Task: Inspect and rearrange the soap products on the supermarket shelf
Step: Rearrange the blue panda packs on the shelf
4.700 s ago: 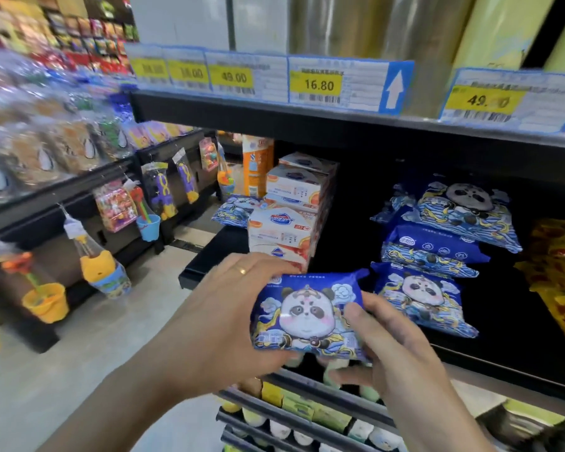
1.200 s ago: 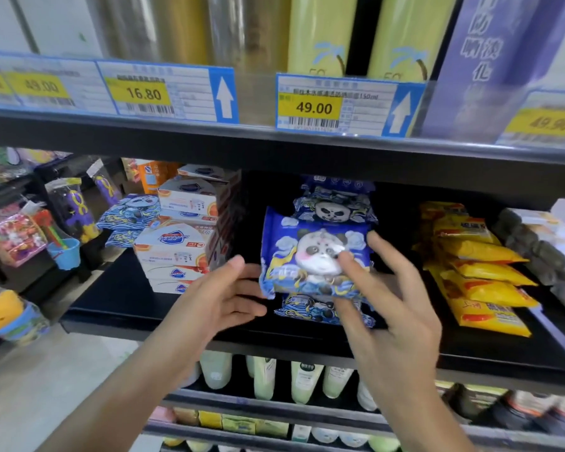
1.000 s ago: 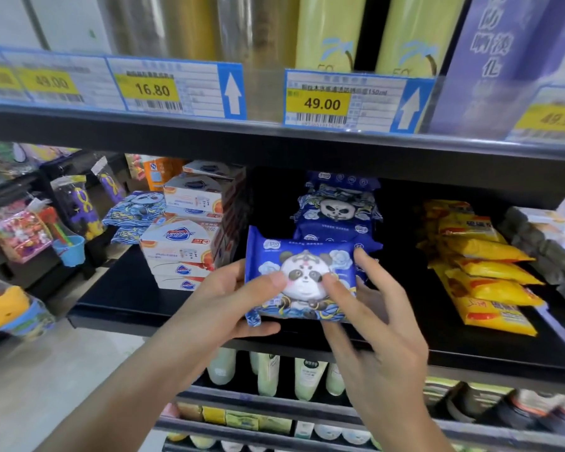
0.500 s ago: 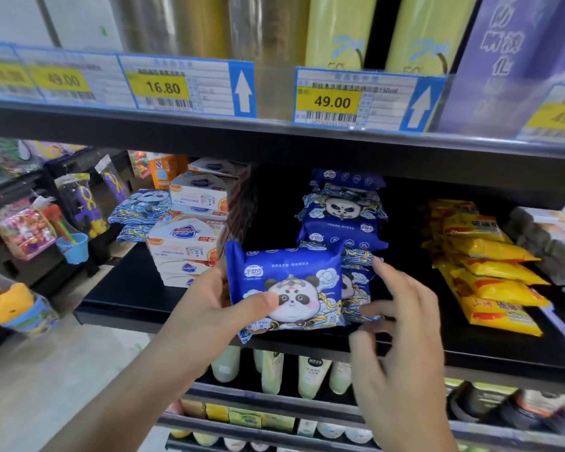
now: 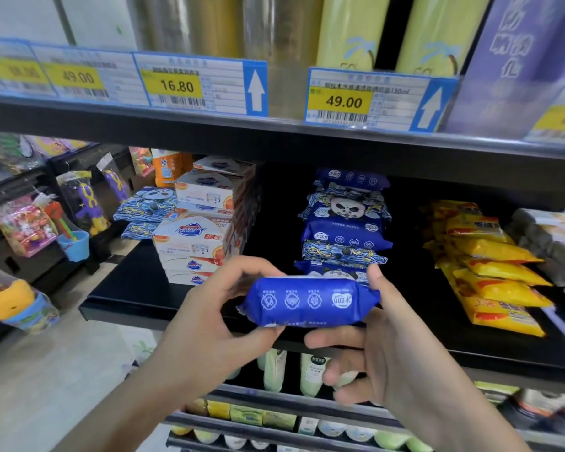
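Tipped edge-on since before: glossy blue soap pack [image 5: 310, 301] | both hands gripping

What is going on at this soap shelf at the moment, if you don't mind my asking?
A person is holding one blue soap pack in front of the black shelf, gripped at its ends by the left hand and the right hand, its edge with small white icons facing the camera. Behind it sits a stack of panda soap packs, with white soap boxes to the left and yellow packs to the right.
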### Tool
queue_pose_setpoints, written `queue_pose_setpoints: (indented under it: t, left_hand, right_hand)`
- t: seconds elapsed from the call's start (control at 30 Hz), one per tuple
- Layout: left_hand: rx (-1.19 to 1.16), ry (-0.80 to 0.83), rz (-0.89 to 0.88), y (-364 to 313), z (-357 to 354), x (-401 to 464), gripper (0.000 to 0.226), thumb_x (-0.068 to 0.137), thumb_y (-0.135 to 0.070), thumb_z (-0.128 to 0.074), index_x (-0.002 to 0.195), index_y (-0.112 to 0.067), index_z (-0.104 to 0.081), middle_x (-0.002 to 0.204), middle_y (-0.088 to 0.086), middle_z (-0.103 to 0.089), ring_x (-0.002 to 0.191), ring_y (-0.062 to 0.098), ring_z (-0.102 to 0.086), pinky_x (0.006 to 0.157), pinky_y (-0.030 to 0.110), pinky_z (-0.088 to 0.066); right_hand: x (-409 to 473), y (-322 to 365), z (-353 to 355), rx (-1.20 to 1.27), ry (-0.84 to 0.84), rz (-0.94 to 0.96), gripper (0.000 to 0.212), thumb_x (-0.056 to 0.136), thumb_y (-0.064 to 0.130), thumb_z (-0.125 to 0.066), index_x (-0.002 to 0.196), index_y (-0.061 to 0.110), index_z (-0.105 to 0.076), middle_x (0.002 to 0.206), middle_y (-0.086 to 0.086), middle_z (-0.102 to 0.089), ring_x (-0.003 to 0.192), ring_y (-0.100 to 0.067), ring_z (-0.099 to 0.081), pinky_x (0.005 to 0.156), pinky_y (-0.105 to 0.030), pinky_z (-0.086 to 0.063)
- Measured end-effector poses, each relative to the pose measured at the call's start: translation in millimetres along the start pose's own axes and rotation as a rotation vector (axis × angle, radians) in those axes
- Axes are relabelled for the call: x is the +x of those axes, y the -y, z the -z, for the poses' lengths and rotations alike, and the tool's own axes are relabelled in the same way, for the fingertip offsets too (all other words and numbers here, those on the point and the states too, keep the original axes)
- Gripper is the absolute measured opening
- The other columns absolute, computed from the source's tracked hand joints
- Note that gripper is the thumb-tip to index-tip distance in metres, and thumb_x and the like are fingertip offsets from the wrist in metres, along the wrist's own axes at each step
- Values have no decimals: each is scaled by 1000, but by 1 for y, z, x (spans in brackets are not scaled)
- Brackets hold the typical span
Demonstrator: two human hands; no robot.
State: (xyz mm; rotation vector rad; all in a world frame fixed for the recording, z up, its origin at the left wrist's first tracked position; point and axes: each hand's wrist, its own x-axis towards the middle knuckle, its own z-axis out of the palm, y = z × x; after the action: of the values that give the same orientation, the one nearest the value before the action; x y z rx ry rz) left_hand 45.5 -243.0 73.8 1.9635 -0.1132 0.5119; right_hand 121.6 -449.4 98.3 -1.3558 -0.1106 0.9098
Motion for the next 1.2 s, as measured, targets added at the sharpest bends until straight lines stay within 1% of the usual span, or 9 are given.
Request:
queue_pose_setpoints:
  t: [0.1,0.17,0.23,0.3,0.4,0.67,0.8,0.97,1.2]
  left_hand:
    - [56,8,-15,3,1,-3,57,78,4,-82,114,-34,-62,121,-9,-69,119,15,-64,94,30,-53]
    - [59,16,-8,5,2,-4,63,76,5,-83,116,-38,-61,127,-9,-67,129,12,-58,96,36,-55]
    - [73,25,-38,7,1,-6,66,75,6,-83,118,-38,-61,131,-9,-65,138,16,-51,102,43,-52]
    - [83,19,-66,7,1,-8,67,73,6,-82,118,-40,-61,132,-12,-65,143,17,-45,108,49,-45]
    - [103,1,-98,7,3,-9,67,72,3,-83,119,-40,-61,133,-15,-64,145,17,-41,109,48,-42]
    - [109,-40,-67,17,8,-9,75,79,-10,-84,140,-41,-52,151,-10,-48,145,18,-41,107,22,-43]
    - [-136,-109,167,20,5,-9,71,82,1,-79,135,-40,-56,137,-18,-59,131,9,-54,94,34,-52]
    - [-163,-164,308,24,11,-4,48,95,6,-62,125,-32,-63,119,-15,-71,117,3,-64,95,30,-51]
    - [-120,-141,434,24,16,-2,28,98,-8,-62,116,-27,-68,111,-8,-76,107,10,-71,94,39,-54]
  right_hand:
    - [-5,-9,0,42,9,97,71,92,69,-43,125,12,-71,103,-23,-72,53,-26,-65,46,-29,-54]
    - [1,-12,1,94,-62,216,52,108,37,-42,143,0,-52,92,-3,-61,36,-3,-58,42,-14,-45]
    - [6,-9,2,64,-48,222,63,93,37,-72,140,1,-50,78,14,-58,30,8,-50,46,-11,-45]
    - [-2,-6,-4,-68,19,111,63,80,42,-84,125,2,-64,52,-1,-67,34,-6,-57,40,-14,-46]
    - [3,2,-8,-31,-74,-41,59,68,45,-75,111,5,-72,76,-22,-73,52,-28,-66,48,-33,-57]
    - [11,-3,-3,-6,-86,46,47,60,15,-82,107,13,-74,92,-18,-78,72,-28,-76,49,-32,-61]
    - [7,-8,-1,-19,-55,200,21,65,11,-83,80,26,-82,98,-7,-79,82,-16,-75,64,-29,-63]
    - [13,-12,1,-80,-82,281,47,68,21,-72,115,15,-71,110,-8,-77,95,-22,-75,63,-26,-59]
    - [12,-13,-4,-158,-114,417,48,66,13,-72,114,16,-68,106,-6,-78,100,-24,-75,81,-35,-59]
